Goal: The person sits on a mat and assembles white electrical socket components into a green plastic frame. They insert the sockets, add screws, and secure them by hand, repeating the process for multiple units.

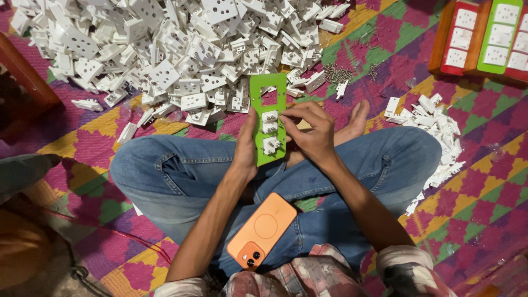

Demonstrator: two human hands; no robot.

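I sit cross-legged in blue jeans on a patterned mat. My left hand [246, 147] grips the left edge of a green plastic frame [268, 93] held upright over my lap. White socket modules [269, 130] sit in its lower openings; the upper openings are bare. My right hand [311, 132] rests its fingers on the right side of the frame, by the middle module. An orange phone [262, 230] lies on my thigh, below both hands.
A big heap of white socket parts [176, 49] spreads across the mat ahead. A smaller pile [437, 137] lies to the right, small screws [338, 72] between. Red and green filled frames [484, 36] stand at the top right. A dark object [22, 82] sits left.
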